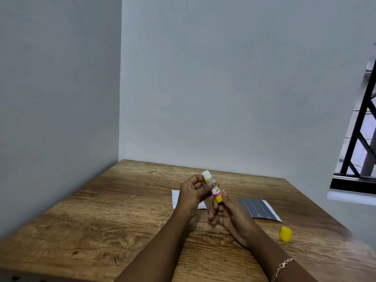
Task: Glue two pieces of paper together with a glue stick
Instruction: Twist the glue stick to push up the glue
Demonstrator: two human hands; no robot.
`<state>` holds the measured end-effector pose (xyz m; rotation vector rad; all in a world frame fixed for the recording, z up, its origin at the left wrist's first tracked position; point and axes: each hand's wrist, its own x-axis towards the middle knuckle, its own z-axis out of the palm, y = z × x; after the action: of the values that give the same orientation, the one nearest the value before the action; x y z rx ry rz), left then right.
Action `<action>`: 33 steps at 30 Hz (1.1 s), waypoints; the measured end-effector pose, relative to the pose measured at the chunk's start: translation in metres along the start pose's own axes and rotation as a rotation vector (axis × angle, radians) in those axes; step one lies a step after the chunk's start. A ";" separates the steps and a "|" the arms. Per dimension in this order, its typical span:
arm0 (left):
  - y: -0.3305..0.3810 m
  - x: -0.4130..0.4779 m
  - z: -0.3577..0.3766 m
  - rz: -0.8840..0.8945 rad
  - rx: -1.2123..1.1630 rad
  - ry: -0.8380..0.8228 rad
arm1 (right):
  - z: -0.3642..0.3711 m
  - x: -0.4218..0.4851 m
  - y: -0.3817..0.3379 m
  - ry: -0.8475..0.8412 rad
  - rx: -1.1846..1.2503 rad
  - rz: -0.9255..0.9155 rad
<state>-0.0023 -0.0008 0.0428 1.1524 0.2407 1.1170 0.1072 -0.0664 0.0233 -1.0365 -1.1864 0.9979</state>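
- the left hand [192,192] has its fingers curled round the upper body of the glue stick [213,188], clamped on it just under the white tip.
- the right hand [227,212] pinches the stick's yellow base between thumb and fingertips; the other fingers are loosely curled below.
- the stick is held tilted above the table [101,210], tip up and away, touching no paper.
- its yellow cap [285,233] lies on the wood, well off to the right.
- a white paper [176,198] and a dark lined paper [258,208] lie flat behind the hands, side by side.
- step in hand, likely: twisting the base to raise the glue.
- next move calls for one hand freeing to steady a sheet while the other brings the tip down and rubs it on.
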 end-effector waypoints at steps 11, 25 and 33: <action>-0.002 0.001 -0.001 -0.018 -0.004 0.025 | -0.001 0.001 0.003 0.048 -0.032 -0.020; -0.002 0.003 -0.002 -0.022 0.040 0.028 | -0.001 0.000 0.001 0.031 -0.043 0.009; -0.004 0.004 -0.004 -0.001 0.104 0.067 | 0.001 0.001 0.005 0.066 -0.102 -0.049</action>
<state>-0.0012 0.0053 0.0395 1.2074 0.3546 1.1543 0.1061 -0.0639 0.0193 -1.1072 -1.2132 0.8658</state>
